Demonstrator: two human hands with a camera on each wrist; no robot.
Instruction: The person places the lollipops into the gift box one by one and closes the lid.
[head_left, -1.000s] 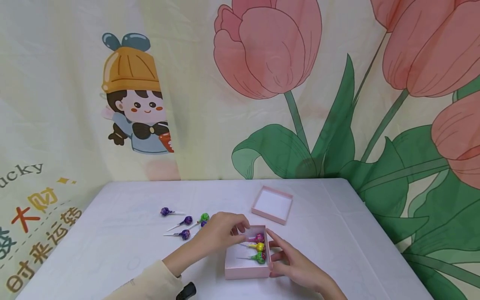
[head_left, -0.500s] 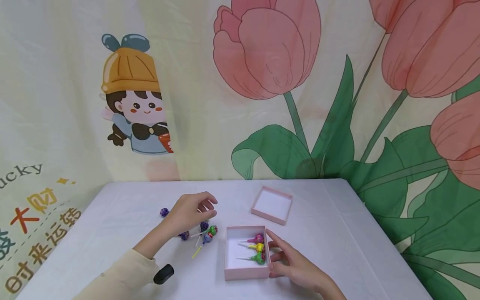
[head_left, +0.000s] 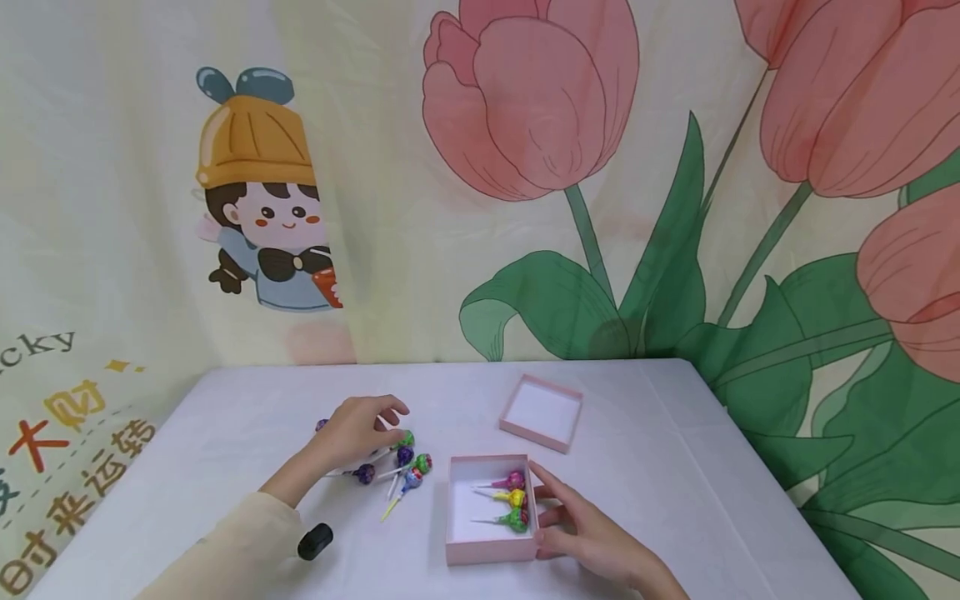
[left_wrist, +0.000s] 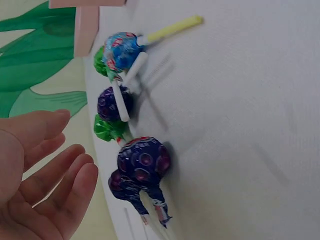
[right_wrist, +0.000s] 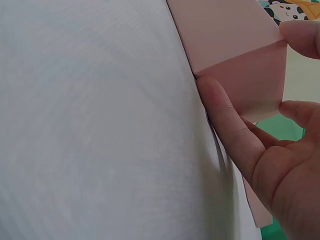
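My left hand (head_left: 351, 435) hovers over loose lollipops left of the pink box (head_left: 491, 552), its fingers loosely bent with nothing between them. In the left wrist view, two purple-wrapped lollipops (left_wrist: 145, 160) lie closest to the fingertips. Farther along are another purple one (left_wrist: 112, 104), green ones (left_wrist: 109, 129) and a blue one (left_wrist: 122, 50) with a yellow stick. Inside the box sit a pink lollipop (head_left: 515, 480), a yellow one (head_left: 516, 498) and a green one (head_left: 517, 521), heads to the right. My right hand (head_left: 588, 533) rests spread fingers against the box's right wall.
Behind the box lies its pink lid (head_left: 534, 436), inside facing up. A white cloth covers the table (head_left: 660, 467). A printed curtain (head_left: 390, 208) hangs behind the far edge. A small black object (head_left: 315, 542) shows beside the left sleeve.
My left hand has moved left from over the box to the loose lollipops, where a blue and a green one now show uncovered. The right hand stays at the box.
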